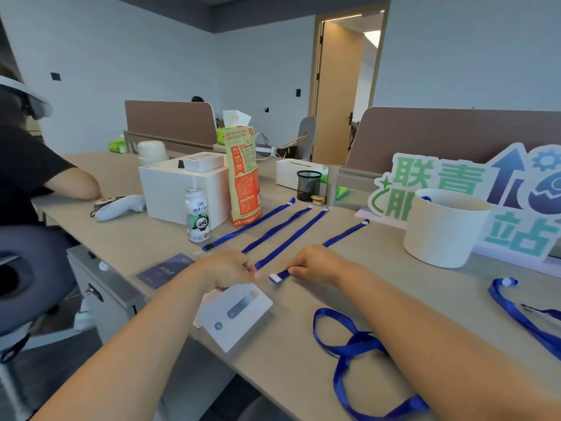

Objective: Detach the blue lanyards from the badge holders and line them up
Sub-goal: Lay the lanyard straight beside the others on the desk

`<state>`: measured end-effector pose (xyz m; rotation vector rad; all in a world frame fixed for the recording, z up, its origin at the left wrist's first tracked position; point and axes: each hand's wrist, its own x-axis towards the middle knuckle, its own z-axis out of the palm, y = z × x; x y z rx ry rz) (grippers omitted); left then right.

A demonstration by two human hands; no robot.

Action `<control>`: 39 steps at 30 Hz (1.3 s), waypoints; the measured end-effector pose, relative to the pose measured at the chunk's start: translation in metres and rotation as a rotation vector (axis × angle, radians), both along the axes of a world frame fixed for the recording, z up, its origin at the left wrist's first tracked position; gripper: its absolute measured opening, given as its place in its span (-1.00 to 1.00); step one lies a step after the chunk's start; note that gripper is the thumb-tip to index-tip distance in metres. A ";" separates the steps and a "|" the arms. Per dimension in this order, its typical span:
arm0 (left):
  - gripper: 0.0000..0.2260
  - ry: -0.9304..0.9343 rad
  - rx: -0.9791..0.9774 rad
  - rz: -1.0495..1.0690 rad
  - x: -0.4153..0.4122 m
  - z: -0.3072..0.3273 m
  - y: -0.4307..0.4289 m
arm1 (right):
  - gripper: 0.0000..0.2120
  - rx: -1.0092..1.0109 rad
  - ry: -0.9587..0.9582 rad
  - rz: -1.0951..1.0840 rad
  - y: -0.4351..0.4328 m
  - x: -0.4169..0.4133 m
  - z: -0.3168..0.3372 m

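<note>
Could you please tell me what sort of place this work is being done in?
Probably an open-plan office: a desk divider panel, an office chair and a mesh pen cup.

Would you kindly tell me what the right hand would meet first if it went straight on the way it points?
The right hand pinches a blue lanyard near its white-tipped end, pointing left. Going on, it would probably meet the left hand first; depth is unclear.

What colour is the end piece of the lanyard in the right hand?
White; the end piece of the blue fabric lanyard shows best in the head view.
</note>
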<state>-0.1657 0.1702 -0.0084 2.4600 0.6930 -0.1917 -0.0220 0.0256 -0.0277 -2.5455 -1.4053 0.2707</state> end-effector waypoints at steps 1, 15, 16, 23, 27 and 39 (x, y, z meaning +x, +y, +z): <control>-0.80 0.001 -0.003 0.005 -0.001 -0.001 0.000 | -0.72 -0.009 -0.023 -0.016 0.001 0.001 0.000; -0.57 -0.055 0.117 -0.020 -0.008 -0.015 -0.005 | -0.58 -0.040 -0.068 -0.143 0.020 -0.002 -0.011; -0.56 -0.064 0.126 -0.026 -0.008 -0.016 -0.005 | -0.58 -0.043 -0.062 -0.144 0.020 -0.002 -0.010; -0.54 -0.037 0.145 -0.071 -0.011 -0.018 -0.001 | -0.48 -0.069 -0.093 -0.192 0.024 -0.001 -0.010; -0.58 -0.031 0.123 -0.063 -0.014 -0.017 -0.002 | -0.36 -0.105 -0.101 -0.225 0.023 -0.002 -0.013; -0.69 0.000 0.157 -0.154 -0.002 -0.015 0.006 | -0.26 -0.105 0.010 -0.214 0.026 0.005 -0.013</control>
